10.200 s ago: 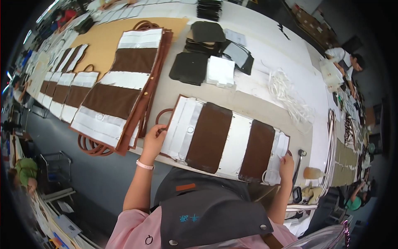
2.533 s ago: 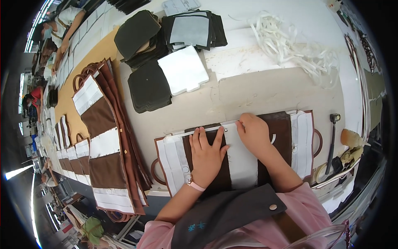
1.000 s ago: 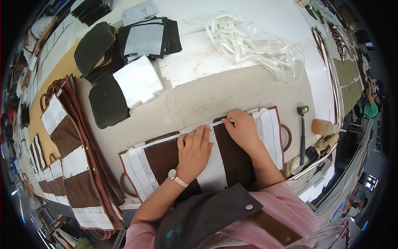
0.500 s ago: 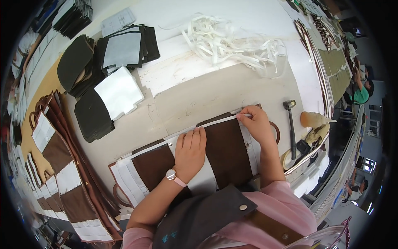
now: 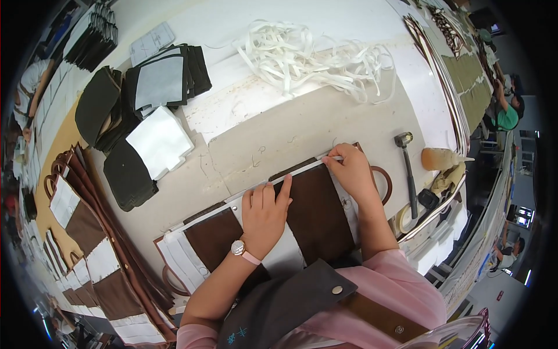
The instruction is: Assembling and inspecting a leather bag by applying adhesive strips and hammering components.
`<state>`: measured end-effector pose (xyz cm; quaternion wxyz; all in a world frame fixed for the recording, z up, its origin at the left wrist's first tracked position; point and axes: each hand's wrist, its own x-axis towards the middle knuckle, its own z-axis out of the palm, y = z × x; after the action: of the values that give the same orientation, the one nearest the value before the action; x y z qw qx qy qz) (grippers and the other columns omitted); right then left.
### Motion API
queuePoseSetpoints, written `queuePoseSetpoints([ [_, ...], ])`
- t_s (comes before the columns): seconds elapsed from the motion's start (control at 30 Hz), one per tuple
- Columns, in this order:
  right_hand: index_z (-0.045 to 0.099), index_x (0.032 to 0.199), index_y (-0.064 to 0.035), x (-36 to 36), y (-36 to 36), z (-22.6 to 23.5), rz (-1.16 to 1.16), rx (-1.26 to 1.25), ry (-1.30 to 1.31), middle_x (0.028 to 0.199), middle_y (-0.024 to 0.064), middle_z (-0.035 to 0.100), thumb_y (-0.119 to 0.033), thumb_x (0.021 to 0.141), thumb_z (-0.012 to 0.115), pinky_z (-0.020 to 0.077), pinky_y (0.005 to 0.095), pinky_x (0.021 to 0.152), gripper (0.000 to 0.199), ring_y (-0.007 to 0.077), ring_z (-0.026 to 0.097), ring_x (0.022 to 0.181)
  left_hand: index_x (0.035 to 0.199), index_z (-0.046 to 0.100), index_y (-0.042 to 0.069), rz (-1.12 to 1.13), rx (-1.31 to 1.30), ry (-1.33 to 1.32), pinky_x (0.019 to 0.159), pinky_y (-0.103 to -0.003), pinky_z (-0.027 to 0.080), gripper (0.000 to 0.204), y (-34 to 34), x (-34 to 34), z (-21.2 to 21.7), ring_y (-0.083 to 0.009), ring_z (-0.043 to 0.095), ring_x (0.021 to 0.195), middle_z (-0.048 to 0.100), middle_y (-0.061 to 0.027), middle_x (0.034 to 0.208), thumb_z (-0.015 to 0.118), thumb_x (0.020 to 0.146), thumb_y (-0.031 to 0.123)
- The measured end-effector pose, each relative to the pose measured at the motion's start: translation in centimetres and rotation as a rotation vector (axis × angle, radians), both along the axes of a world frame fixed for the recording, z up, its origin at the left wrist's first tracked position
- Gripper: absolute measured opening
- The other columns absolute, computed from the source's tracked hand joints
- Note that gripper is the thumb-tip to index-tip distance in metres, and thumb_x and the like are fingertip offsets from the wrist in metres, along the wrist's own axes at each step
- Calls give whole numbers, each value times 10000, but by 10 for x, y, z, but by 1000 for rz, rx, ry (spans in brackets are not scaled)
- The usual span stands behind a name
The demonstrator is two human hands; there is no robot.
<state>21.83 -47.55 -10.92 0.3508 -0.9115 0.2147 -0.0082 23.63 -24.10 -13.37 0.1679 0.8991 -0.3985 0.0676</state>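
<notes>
The left hand (image 5: pixel 264 214) lies open on the panel (image 5: pixel 317 203), gripping nothing, apparently steadying it, while rightward the right hand (image 5: pixel 351 173) pinches tape (image 5: pixel 306 168), seemingly for tautness.

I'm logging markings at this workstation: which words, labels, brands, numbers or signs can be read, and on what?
Located, not copied out:
Dark apron: teal characters, tilted.
Grey board: thin handwritten marks, too faint to read surely.
Pale sheet, upper left: fine print, too small to read.
Watch: dial too small to read.
Brown-and-white panel: no lettering visible.
</notes>
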Motion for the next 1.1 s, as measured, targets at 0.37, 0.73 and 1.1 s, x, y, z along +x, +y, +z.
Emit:
queuePoseSetpoints([
  [0.37,615,815,-16,-3,9,-6,-14,-92,-41,807,154,624,-127,821,747,487,424,644,172,348,614,716,1334,566,-16,-65,-95,137,999,-442,386,540,-32,6,5,-281,512,1161,550,-121,1245,697,850,184],
  [0.73,619,822,-19,-4,7,-4,-10,-202,-101,809,148,616,-107,814,742,483,424,625,151,328,617,708,1296,577,-62,-262,-67,-26,970,-380,467,481,-59,15,-14,-269,562,1088,597,-136,1192,663,871,147],
  [1.1,632,844,-16,-16,-18,2,-235,65,-19,811,127,617,-89,840,721,475,384,624,115,279,590,682,1296,583,-16,-270,-1,-75,909,-340,464,458,-63,20,-17,-217,563,1024,606,-94,1094,553,864,131],
])
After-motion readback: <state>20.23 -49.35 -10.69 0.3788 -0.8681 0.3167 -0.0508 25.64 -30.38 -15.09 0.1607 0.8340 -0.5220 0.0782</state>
